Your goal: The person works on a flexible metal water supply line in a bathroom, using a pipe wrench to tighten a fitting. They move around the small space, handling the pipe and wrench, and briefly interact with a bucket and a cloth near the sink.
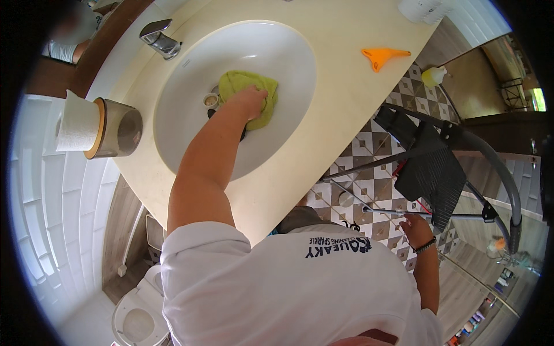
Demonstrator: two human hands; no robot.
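My left hand (pixel 251 101) is down in the white oval sink (pixel 288 63), its fingers closed on a yellow-green cleaning cloth (pixel 238 82) that lies bunched against the basin. Just left of the cloth is a small round white-rimmed piece (pixel 210 100), with a dark object partly hidden under my forearm. Away from the counter, my right hand (pixel 416 232) hangs low at my side beside a black and grey folding step ladder (pixel 433 173). Its fingers are loosely bent and apart, with nothing seen in them.
A chrome faucet (pixel 163 41) stands at the sink's upper left. On the cream counter (pixel 340 86) are an orange plastic tool (pixel 382 56) and a paper roll (pixel 79 124) by a smoky wood-rimmed container (pixel 124 131). A toilet (pixel 138 320) is lower left; a yellow bottle (pixel 433 76) is upper right.
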